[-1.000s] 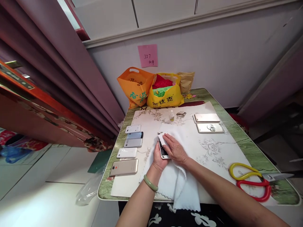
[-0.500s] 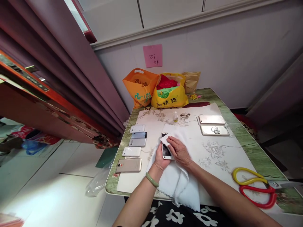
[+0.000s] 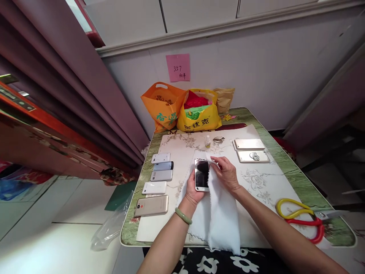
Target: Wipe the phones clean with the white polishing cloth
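Five phones (image 3: 158,179) lie in a row at the left; which are already wiped I cannot tell. The left hand (image 3: 194,190) clamps its fingers on the phone (image 3: 202,175) over mid-table, its dark screen bare, so this wipe looks nearly done. The right hand (image 3: 228,175) pinches the cloth (image 3: 222,213) by its top edge, just beside the phone.

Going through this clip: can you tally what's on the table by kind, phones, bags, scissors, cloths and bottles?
Phones: 8 (the phone in the left hand, 5 in the left column, 2 in the right pair)
Bags: 3
Scissors: 1
White cloth, pinched by the right hand: 1
Small bottle: 1
Total: 14
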A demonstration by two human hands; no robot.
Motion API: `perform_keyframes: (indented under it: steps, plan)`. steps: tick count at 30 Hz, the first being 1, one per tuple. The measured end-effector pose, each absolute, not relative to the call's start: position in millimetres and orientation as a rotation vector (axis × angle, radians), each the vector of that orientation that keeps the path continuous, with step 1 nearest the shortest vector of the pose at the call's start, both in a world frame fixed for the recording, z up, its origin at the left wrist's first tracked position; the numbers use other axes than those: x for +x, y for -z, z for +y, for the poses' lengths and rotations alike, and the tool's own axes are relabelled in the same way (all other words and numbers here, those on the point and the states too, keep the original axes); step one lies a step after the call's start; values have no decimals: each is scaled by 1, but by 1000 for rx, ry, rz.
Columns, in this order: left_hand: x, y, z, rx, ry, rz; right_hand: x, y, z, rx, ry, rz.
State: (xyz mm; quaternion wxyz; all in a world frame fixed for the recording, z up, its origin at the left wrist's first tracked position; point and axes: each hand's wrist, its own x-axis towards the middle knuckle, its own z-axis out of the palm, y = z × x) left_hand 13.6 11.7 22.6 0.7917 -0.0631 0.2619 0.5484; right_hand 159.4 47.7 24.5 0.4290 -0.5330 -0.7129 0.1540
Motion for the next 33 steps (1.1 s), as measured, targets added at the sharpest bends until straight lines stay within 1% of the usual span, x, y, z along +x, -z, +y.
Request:
perform_keyframes:
  steps: [5, 11, 15, 21, 24, 28, 33]
  plan:
    - [11, -17, 13, -164, -1174, 598, 149, -16, 43, -1184, -513, -2073]
    - [9, -17, 13, -110, -1083, 567, 162, -12, 7, -1074, -499, -2222]
    - [10, -18, 13, -84, -1084, 564, 160, -15, 5, -1048, -383, -2322]
    - [10, -18, 13, -104, -1127, 564, 140, -23, 61, -1297, -186, -2180]
    - [8, -15, 10, -111, -1127, 562, 144, -22, 66, -1343, -118, -2148]
    - [8, -11, 8, -95, -1125, 493, 159, -18, 31, -1211, -105, -2252]
    - [7, -11, 8, -46, -1131, 492, 162, -20, -4, -938, -265, -2297]
